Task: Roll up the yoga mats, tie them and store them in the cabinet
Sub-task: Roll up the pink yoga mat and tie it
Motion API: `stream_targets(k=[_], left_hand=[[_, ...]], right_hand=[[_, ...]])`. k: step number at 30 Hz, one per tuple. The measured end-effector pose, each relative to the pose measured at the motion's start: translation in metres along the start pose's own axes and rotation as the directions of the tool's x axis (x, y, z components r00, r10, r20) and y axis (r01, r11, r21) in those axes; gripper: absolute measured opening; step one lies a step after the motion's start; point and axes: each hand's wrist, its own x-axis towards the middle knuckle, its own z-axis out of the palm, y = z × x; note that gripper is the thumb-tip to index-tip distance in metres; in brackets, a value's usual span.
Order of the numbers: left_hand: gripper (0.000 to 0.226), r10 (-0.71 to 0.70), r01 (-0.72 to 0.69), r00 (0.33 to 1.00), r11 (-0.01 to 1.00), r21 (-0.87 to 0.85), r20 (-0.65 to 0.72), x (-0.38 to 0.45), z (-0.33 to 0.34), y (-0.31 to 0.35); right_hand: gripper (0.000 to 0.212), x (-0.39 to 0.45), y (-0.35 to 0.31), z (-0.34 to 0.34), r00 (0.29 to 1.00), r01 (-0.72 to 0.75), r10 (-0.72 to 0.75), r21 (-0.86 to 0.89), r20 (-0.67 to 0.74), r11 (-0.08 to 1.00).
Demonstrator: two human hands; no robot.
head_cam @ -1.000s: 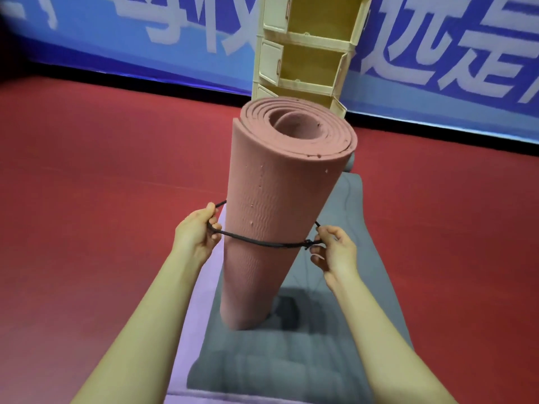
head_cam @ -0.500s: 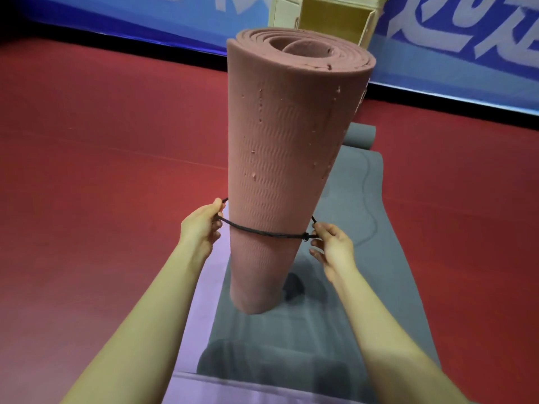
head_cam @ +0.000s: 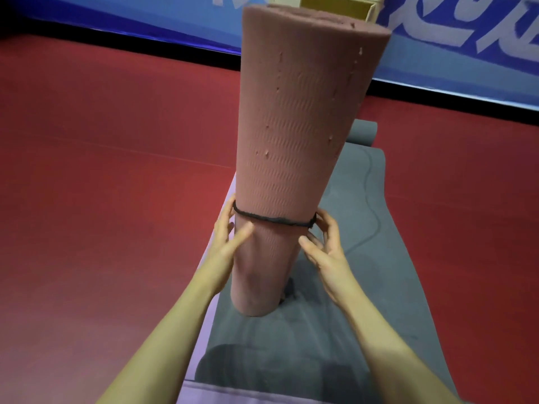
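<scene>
A rolled pink yoga mat [head_cam: 294, 135] stands on end, leaning slightly right, on a flat grey mat [head_cam: 364, 258]. A black band [head_cam: 274, 219] sits snug round the roll's lower third. My left hand [head_cam: 230, 237] presses the roll's left side just below the band, thumb across the front and fingers behind. My right hand [head_cam: 323, 246] is at the roll's right side, its fingertips touching the band and its thumb on the roll. The cream cabinet [head_cam: 335, 7] shows only partly behind the top of the roll.
A lilac mat [head_cam: 204, 330] lies under the grey one, showing along its left and near edges. A small rolled grey mat [head_cam: 363, 132] lies at the far end. Red floor spreads on both sides, and a blue banner wall [head_cam: 437, 62] runs along the back.
The band, stretched out between both hands before, now sits tight on the roll. Both hands have let go of it and moved in against the roll. The view has moved closer.
</scene>
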Motion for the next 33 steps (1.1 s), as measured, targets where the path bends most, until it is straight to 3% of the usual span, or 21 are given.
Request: stream_targets(k=[3, 6, 11, 16, 22, 27, 33], left_hand=[[0.109, 0.049, -0.044, 0.999, 0.962, 0.268, -0.011, 0.002, 0.010, -0.012], [0.111, 0.144, -0.125, 0.989, 0.942, 0.311, -0.041, 0.019, 0.010, -0.030], [0.139, 0.139, -0.094, 0.989, 0.869, 0.486, -0.058, 0.043, 0.012, -0.044], [0.133, 0.194, -0.095, 0.971, 0.850, 0.519, -0.141, 0.048, 0.015, -0.023], [0.123, 0.324, -0.113, 0.918, 0.765, 0.634, -0.227, 0.030, -0.007, 0.027], [0.120, 0.311, 0.016, 0.909, 0.641, 0.767, -0.279, 0.005, -0.053, 0.053], [0.116, 0.254, 0.244, 0.891, 0.432, 0.868, -0.377, -0.030, -0.122, 0.045]], right_hand=[[0.063, 0.010, 0.006, -0.001, 1.000, 0.027, -0.027, -0.057, 0.015, 0.998], [0.065, 0.023, 0.018, -0.001, 0.999, 0.038, -0.037, -0.087, 0.013, 0.995], [0.066, 0.047, 0.026, 0.007, 0.993, 0.079, -0.088, -0.104, -0.081, 0.991], [0.069, 0.059, 0.013, 0.016, 0.988, 0.128, -0.141, -0.163, -0.067, 0.978], [0.069, 0.064, -0.010, 0.049, 0.980, 0.157, -0.191, -0.380, -0.052, 0.912], [0.068, 0.058, -0.007, 0.106, 0.969, 0.214, -0.247, -0.443, -0.017, 0.871], [0.065, 0.043, 0.027, 0.177, 0.963, 0.267, -0.221, -0.475, 0.152, 0.839]])
